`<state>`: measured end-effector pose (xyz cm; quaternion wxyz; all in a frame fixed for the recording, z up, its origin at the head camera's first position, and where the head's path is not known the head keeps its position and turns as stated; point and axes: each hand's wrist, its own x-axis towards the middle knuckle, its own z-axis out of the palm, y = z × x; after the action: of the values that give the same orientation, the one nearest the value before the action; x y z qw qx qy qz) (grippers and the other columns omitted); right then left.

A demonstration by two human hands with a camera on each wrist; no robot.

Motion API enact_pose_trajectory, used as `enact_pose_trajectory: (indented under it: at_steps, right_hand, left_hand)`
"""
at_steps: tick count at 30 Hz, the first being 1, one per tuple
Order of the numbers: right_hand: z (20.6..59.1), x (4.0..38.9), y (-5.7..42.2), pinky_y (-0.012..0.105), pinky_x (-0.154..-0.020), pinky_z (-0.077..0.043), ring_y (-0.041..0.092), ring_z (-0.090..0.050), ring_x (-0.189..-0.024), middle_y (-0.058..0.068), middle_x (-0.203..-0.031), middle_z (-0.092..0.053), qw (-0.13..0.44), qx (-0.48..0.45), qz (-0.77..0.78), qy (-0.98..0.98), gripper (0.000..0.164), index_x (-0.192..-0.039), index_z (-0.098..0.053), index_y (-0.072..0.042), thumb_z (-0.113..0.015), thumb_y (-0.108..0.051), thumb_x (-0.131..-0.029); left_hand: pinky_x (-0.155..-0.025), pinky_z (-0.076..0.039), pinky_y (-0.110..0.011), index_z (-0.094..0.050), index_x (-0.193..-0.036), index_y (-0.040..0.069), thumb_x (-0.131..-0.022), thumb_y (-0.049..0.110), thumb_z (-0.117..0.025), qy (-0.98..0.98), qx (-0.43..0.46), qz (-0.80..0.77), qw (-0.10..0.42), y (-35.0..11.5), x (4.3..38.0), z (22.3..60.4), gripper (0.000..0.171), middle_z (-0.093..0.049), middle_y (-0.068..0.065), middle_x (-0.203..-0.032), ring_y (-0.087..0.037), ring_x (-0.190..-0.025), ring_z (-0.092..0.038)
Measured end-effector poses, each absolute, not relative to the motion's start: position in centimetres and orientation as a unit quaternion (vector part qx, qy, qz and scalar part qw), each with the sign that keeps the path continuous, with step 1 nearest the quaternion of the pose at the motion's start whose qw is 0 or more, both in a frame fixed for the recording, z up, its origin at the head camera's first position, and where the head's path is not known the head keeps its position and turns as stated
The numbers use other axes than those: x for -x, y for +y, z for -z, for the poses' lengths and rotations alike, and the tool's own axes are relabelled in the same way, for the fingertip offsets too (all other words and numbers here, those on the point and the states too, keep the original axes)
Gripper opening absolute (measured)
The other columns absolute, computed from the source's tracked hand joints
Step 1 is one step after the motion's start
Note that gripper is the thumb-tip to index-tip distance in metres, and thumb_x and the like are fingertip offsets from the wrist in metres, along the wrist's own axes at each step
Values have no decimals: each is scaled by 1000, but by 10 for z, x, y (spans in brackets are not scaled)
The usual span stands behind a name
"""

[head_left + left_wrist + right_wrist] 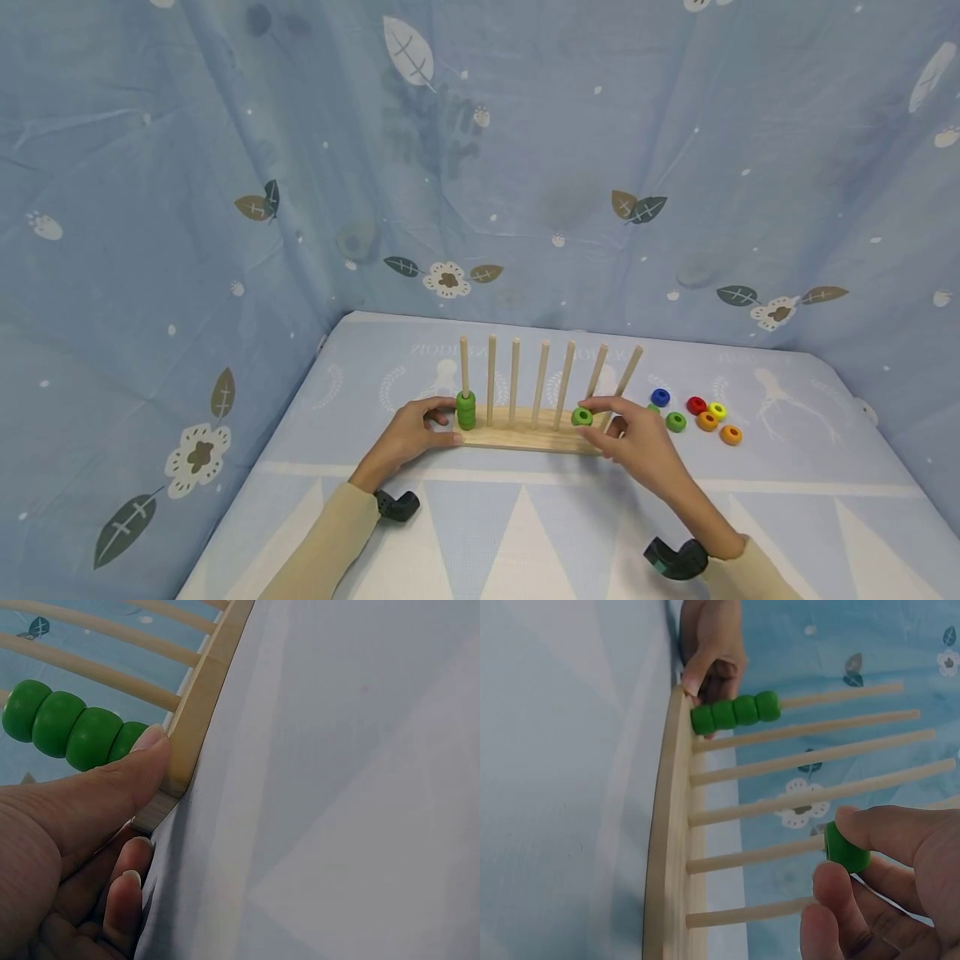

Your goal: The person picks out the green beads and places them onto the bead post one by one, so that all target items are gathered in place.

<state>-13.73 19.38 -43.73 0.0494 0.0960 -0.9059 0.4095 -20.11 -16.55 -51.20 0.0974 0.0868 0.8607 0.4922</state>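
Observation:
A wooden peg stand (pixel 498 438) with several upright rods stands on the table. My left hand (pixel 411 429) holds its left end, thumb on the front edge and fingers curled around the end. On the leftmost rod sits a stack of green beads (pixel 88 737), down against the base. My right hand (pixel 639 440) pinches a single green bead (pixel 846 849) between thumb and fingers, in front of the rods toward the stand's right side. In the right wrist view this bead overlaps a rod (pixel 754 856), up from the base. The other rods carry no beads.
Loose beads lie right of the stand: a blue bead (pixel 660 397), a red bead (pixel 696 406), a yellow bead (pixel 717 410), a green bead (pixel 676 422), and orange ones, including an orange bead (pixel 731 435). A patterned blue cloth (pixel 525 167) hangs behind the table.

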Motion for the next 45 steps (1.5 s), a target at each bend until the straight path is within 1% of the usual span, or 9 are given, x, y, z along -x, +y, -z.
enact_pose_trajectory:
  at_steps: [5,12,18,25,33,38,42,45]
  right_hand:
    - [436,137,187,28,-45,-43,14,-55,-52,-2,-69,-62,46,-100,-416,-903,37,-119,-71,-18,-83,-22,-84]
    - [433,137,179,28,-44,-43,15,-55,-52,-3,-69,-62,40,-108,-421,-900,36,-118,-71,-19,-83,-22,-85]
    - [433,138,173,28,-44,-42,14,-55,-52,-5,-68,-60,40,-122,-421,-898,35,-117,-72,-21,-84,-24,-84]
    - [431,139,167,28,-43,-41,13,-55,-50,-7,-63,-60,48,-138,-421,-895,34,-116,-72,-24,-84,-28,-84]
    - [429,141,159,28,-42,-40,11,-53,-48,-8,-59,-58,53,-165,-435,-884,35,-118,-72,-21,-83,-28,-85]
    - [426,143,151,28,-42,-40,10,-53,-49,-9,-63,-60,60,-182,-441,-877,34,-117,-72,-22,-83,-28,-86]
    - [423,144,144,28,-44,-40,10,-54,-50,-5,-63,-61,55,-187,-444,-874,35,-119,-72,-21,-82,-30,-86]
    - [420,146,139,29,-44,-40,10,-55,-50,-4,-65,-63,52,-191,-446,-873,37,-120,-71,-20,-82,-30,-86]
  left_hand:
    - [-73,-45,-35,-68,-129,19,-74,31,-92,862,-91,-490,95,-166,201,512,62,-64,-1,-100,-21,-80,-54]
    - [-73,-45,-36,-69,-127,18,-72,27,-93,859,-80,-498,93,-166,200,512,61,-65,-1,-98,-21,-80,-54]
    - [-71,-44,-36,-68,-129,17,-73,28,-92,857,-86,-499,93,-166,199,511,61,-64,-3,-99,-21,-77,-52]
    - [-71,-44,-36,-68,-129,18,-73,28,-92,858,-84,-498,93,-166,200,512,61,-64,-3,-99,-21,-76,-52]
    - [-72,-45,-36,-68,-129,17,-73,27,-92,858,-87,-499,90,-166,199,511,61,-64,-2,-99,-21,-78,-53]
    - [-71,-44,-36,-69,-128,16,-72,25,-93,858,-88,-498,86,-165,200,510,61,-65,-2,-97,-21,-77,-52]
    - [-70,-44,-36,-69,-128,16,-72,25,-93,858,-87,-499,86,-164,200,510,61,-65,-2,-97,-21,-77,-52]
    - [-70,-44,-36,-68,-128,16,-72,26,-93,857,-89,-500,88,-165,200,511,61,-65,-2,-97,-21,-77,-52]
